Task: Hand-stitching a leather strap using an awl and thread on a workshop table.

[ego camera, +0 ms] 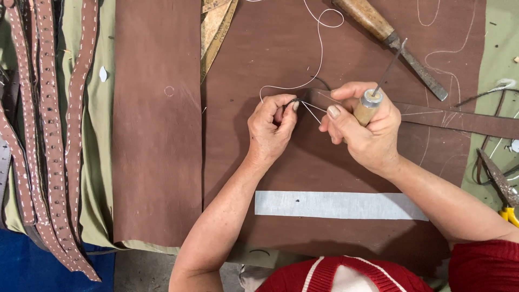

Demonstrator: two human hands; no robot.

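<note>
My left hand (270, 127) pinches the end of a dark brown leather strap (459, 120) and a white thread (319, 48) at the middle of a brown leather sheet (303, 157). My right hand (359, 127) grips a wooden-handled awl (373, 97) with its metal needle pointing up and away. Its thumb and forefinger also pinch the thread beside the strap end. The strap runs off to the right under my right hand. The thread loops toward the far edge.
Several stitched brown straps (48, 135) lie at the left on green cloth. A second leather sheet (157, 124) lies left of centre. A wooden-handled chisel (394, 40) rests at the far right. A white strip (340, 205) lies near me. Yellow-handled pliers (505, 194) sit at the right edge.
</note>
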